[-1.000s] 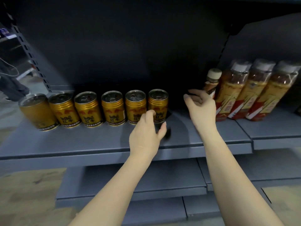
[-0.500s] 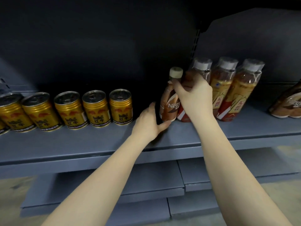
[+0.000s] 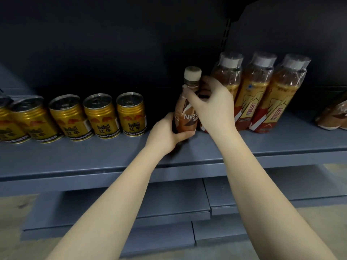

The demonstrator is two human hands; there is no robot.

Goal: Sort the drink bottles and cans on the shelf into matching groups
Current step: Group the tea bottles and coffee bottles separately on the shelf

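A small brown Nescafe coffee bottle [image 3: 186, 111] with a cream cap stands upright on the grey shelf [image 3: 112, 158]. My left hand [image 3: 169, 134] grips its base, thumb curled under the front. My right hand [image 3: 212, 104] wraps the bottle's upper part from the right, and partly hides the first of three tall gold-and-red drink bottles [image 3: 262, 94] standing just to the right. A row of several gold Red Bull cans [image 3: 129, 114] stands to the left.
Another brown coffee bottle [image 3: 334, 113] lies on its side at the shelf's far right edge. A dark back panel closes the shelf behind. Lower grey shelves [image 3: 131, 203] step out below, above a pale floor.
My left hand has left the cans and closed round the coffee bottle's base. My right hand has settled on the bottle's upper part. The view has shifted right.
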